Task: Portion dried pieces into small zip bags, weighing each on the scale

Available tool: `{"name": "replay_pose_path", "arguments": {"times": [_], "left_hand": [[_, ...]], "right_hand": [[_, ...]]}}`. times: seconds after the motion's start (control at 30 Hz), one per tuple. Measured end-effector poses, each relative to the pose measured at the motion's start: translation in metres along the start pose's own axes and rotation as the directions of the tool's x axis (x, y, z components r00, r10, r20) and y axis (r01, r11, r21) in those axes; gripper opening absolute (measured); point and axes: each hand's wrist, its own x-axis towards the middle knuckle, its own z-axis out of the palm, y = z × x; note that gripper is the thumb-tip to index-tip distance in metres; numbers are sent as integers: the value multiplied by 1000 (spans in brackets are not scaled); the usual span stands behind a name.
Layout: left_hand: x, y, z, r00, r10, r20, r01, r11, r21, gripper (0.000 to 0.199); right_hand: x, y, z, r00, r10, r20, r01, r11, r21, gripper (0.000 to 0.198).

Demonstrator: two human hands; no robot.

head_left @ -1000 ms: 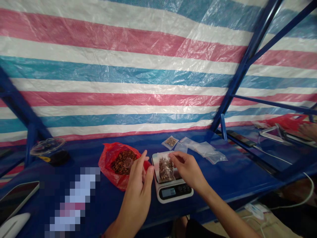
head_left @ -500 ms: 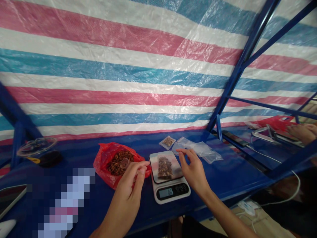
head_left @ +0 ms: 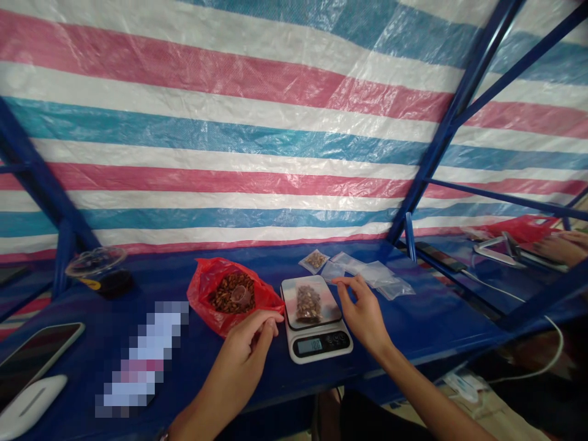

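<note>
A small clear bag of brown seed-like pieces [head_left: 309,304] lies on the plate of a white digital kitchen scale [head_left: 321,350]. The display's digits look like 18.0 or 10.0. My left hand [head_left: 248,349] is left of the scale, fingers curled and thumb pressed in; anything inside is hidden. Just behind it an open red plastic bag [head_left: 202,294] holds more brown pieces [head_left: 225,294] with a small clear cup [head_left: 241,297] resting among them. My right hand [head_left: 365,312] hovers by the scale's right edge, fingers loosely bent and apart, holding nothing visible.
Behind the scale lie a filled small bag [head_left: 315,261] and several flat clear bags [head_left: 381,275]. At left are a lidded clear cup [head_left: 103,272], a phone [head_left: 41,355] and a white case [head_left: 34,404]. Blue frame bars [head_left: 427,153] rise at right; another person's hand [head_left: 563,246] is beyond.
The scale's display has gone from 0.0 to a higher number. Both hands stay beside the scale, with the left a little lower relative to the red bag. The camera view has shifted slightly left.
</note>
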Motion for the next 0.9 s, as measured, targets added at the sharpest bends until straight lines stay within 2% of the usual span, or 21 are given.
{"name": "replay_pose_path", "arguments": {"times": [0.23,0.47,0.63,0.8,0.9], "left_hand": [[-9,0,-2,1000,6,-9,-5,1000,26,34],[-4,13,7,999,12,45,-11,1000,-21,34],[-6,16,10,997,19,69,-15,998,-55,34],[-7,14,11,998,28,64,-23,997,-75,33],[-7,15,14,999,31,15,-29,995,-95,34]], "right_hand": [[-6,3,-2,1000,12,0,-12,1000,-8,29],[-6,9,-5,1000,15,14,-14,998,-56,32],[9,7,11,998,-15,57,25,980,-196,33],[20,-3,28,986,54,155,1,941,-338,26],[21,-13,28,978,60,200,-14,975,-223,23]]}}
